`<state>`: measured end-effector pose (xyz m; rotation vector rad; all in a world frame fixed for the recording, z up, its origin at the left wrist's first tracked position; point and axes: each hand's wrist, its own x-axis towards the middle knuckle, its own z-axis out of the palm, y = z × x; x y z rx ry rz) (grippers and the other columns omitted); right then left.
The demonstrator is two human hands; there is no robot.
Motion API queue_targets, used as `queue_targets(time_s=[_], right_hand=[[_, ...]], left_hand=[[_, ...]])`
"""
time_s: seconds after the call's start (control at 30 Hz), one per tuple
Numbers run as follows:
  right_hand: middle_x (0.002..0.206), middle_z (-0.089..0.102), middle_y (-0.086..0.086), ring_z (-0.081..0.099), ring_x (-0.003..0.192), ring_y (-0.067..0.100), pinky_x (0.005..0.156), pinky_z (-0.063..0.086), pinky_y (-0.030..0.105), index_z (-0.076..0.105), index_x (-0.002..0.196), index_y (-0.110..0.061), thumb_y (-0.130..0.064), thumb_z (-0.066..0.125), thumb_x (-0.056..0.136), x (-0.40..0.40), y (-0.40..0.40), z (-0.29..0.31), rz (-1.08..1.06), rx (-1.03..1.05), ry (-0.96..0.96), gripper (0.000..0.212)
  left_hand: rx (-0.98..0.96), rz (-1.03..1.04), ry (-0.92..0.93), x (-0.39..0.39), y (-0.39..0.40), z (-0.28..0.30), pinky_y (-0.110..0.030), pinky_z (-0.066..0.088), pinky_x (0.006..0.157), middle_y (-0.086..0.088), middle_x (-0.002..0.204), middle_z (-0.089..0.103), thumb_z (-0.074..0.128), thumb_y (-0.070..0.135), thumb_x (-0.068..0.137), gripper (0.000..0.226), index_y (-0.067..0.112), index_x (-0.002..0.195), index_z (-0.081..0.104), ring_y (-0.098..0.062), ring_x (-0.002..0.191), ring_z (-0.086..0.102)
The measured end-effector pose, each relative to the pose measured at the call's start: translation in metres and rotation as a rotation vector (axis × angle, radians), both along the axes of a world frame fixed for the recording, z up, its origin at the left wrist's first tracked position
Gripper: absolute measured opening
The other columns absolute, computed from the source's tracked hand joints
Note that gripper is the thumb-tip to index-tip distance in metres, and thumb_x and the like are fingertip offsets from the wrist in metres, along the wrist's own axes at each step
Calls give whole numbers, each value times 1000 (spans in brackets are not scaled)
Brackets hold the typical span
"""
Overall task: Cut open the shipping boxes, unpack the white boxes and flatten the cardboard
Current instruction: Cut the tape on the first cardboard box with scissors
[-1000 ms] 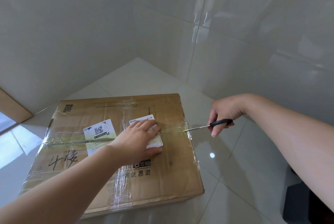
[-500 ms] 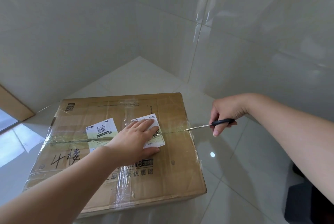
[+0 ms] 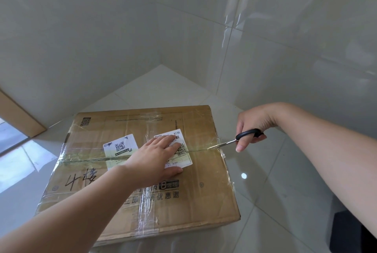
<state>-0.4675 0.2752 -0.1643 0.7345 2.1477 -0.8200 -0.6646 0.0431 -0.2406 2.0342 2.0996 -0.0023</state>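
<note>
On the tiled floor, in the corner where two walls meet, we are listing one shipping box (image 3: 142,171), brown cardboard, lying flat and sealed, top face toward us.

One taped seam (image 3: 200,150) is running along the box's long axis, left to right across the middle of the top. We are judging it the line the cut must follow.

One pair of scissors (image 3: 234,140), black-handled: our right hand (image 3: 255,128) is curling round the handles, the blades lying along the seam with the tip meeting the tape at the box's right edge. The uncut seam is stretching leftward from the tip, so the right hand is nearer the work.

Our left hand (image 3: 155,159) is pressing flat, fingers straight, on the top, just left of the blade tip, holding nothing.

Two white labels: one (image 3: 120,144) left of the hand, one (image 3: 181,150) partly under it.

White boxes: none showing; we are judging them inside.
</note>
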Motion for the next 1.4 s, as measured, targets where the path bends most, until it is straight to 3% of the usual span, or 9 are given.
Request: queue_targets(time_s=[0.17,0.33,0.5,0.73,0.97,1.07,1.23,1.3,1.4], right_hand=[[43,48,-2,38,40,13,45,33,15,64,71,-6,-51,79,65,-1,1,0,62,67,32,49],[54,52,5,42,46,13,51,37,15,66,84,-2,-63,76,55,1,-1,-6,20,6,3,69],[47,51,-2,43,45,14,60,38,23,67,68,-14,-54,81,63,-9,-4,-11,-5,-58,33,42],[46,50,0,40,43,12,48,35,11,61,74,-2,-53,78,67,-15,-7,-12,51,-18,81,54],[45,50,-2,41,48,17,71,41,25,65,58,-20,-51,78,69,-27,-18,-7,28,-83,59,36],[50,52,0,42,48,16,66,39,28,67,57,-23,-43,80,71,-29,-21,-4,2,-128,27,28],[54,53,3,43,46,15,51,35,21,70,66,-19,-28,83,71,-36,-21,-5,1,-130,-21,16],[51,51,2,41,45,16,50,32,22,68,67,-15,-26,81,72,-38,-21,-6,-11,-148,-27,18],[49,49,1,40,46,16,51,30,24,64,71,-8,-27,80,73,-36,-21,-10,-3,-165,-8,25]], left_hand=[[-6,9,-5,-1,0,0,-28,7,116,6,159,9,35,69,88,75,29,151,18,-13,145,7],[3,3,-23,-1,4,0,-29,9,116,6,158,13,39,70,86,76,30,149,22,-14,145,9],[8,10,-34,-5,5,-4,-29,9,116,7,157,15,40,73,83,80,32,148,23,-15,144,12],[-17,113,-19,-27,-7,-6,-32,7,116,4,159,13,40,77,78,90,30,151,16,-17,144,12],[-27,133,10,-25,-7,-2,-37,7,116,6,159,11,44,78,76,94,31,151,13,-15,144,12],[-24,425,145,-45,-19,5,-54,-1,114,1,160,1,31,92,65,108,31,151,5,-22,146,1],[-57,1177,63,-112,-66,11,-56,27,109,-20,155,15,43,81,74,109,8,149,13,-35,142,19],[-4,1241,-85,-120,-76,3,-49,41,98,-25,139,38,54,74,74,102,2,139,26,-41,125,43],[42,1210,-172,-120,-78,-9,-42,46,88,-25,128,50,56,70,77,94,-1,133,29,-41,111,54]])
